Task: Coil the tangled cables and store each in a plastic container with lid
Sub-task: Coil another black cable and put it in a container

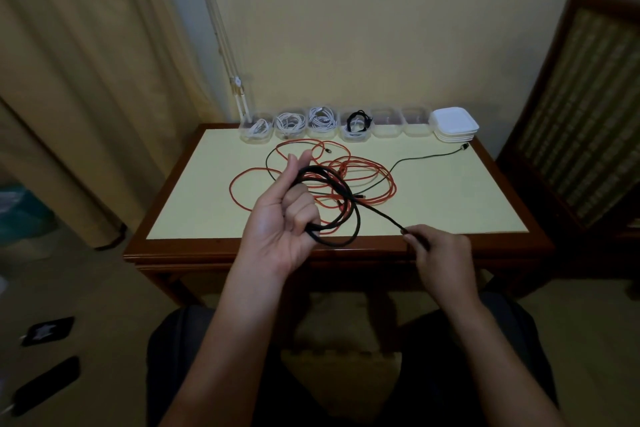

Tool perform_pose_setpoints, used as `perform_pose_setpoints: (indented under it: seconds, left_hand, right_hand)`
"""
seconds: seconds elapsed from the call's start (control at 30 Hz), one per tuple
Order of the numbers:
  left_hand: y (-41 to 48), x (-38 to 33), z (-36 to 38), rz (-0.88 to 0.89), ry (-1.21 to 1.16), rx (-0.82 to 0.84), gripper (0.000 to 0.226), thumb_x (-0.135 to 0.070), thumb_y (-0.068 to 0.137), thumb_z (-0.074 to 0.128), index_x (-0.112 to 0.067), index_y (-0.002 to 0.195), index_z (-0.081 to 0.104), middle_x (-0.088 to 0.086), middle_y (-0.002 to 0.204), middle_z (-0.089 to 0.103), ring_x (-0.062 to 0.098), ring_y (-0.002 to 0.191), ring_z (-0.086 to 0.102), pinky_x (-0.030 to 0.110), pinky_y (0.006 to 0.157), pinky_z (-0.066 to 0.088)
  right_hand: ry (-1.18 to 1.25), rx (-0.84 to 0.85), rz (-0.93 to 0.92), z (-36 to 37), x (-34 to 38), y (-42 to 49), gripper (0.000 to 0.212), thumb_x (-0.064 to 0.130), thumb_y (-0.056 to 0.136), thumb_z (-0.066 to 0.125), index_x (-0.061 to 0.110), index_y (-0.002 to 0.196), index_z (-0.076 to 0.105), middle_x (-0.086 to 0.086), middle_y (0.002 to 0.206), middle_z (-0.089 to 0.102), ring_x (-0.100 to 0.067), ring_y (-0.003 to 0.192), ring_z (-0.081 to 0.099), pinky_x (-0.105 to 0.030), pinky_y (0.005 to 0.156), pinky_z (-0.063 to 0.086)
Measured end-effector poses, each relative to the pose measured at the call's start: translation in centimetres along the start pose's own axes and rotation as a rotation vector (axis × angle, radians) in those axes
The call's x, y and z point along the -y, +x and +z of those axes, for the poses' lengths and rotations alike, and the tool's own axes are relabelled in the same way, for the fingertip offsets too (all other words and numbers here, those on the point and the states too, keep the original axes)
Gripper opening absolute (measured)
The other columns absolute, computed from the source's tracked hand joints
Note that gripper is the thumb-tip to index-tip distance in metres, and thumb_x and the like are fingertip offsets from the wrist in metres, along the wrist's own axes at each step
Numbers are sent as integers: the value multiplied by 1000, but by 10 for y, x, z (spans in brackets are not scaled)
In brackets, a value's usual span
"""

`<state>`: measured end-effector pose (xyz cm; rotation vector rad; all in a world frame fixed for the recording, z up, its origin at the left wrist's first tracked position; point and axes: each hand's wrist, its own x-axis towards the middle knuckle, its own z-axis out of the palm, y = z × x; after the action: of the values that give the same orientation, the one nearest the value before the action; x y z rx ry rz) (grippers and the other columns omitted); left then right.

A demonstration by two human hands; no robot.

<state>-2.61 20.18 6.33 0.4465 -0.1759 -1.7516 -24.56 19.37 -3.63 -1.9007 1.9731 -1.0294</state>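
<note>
My left hand [280,229] is raised over the table's near edge, gripping a black cable [348,215] wound in a few loops. My right hand [440,253] pinches the free end of that same black cable, pulled out to the right. Behind it on the table lie a tangled orange cable [377,184] and a thin dark green cable [426,157]. A row of clear plastic containers stands at the back: three hold white cables [290,123], one holds a black cable [356,125], and two [386,123] look empty.
A stack of white lids [453,123] sits at the back right of the table [194,198]. A wooden chair [588,107] stands to the right, a curtain [69,80] to the left. Dark flat objects [45,381] lie on the floor at lower left.
</note>
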Motion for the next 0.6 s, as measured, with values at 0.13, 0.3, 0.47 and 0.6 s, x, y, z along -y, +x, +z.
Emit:
perform_pose_setpoints:
  seconds: [0.13,0.3,0.47,0.6]
  left_hand:
    - [1,2,1,-23,-41,1,22,-24,93,58,-8,104,70,-9,42,25,5,38,9,20,28,16]
    - [2,4,0,-33,-40,-6,20,-21,93,58,-8,102,69,-9,41,25,5,38,8,20,28,16]
    - [5,6,-4,-74,-70,17,18,-20,93,58,-8,102,69,-8,40,26,7,34,10,22,25,21]
    - [6,6,-8,-78,-81,18,17,-20,96,58,-9,105,68,-8,42,28,8,27,25,21,26,21]
  right_hand:
    - [129,14,121,5,8,-3,8,15,96,68,15,98,75,9,78,70,4,70,63,-1,66,44]
    - [825,-4,533,4,21,1,9,9,99,61,8,101,70,-6,85,77,-15,82,77,-32,80,61]
    - [1244,-77,687,-2,42,6,10,-1,97,61,-8,102,67,-18,95,74,-25,91,76,-26,78,61]
    - [1312,-53,691,-6,47,6,9,-1,97,61,-7,101,67,-17,98,74,-24,95,76,-31,85,61]
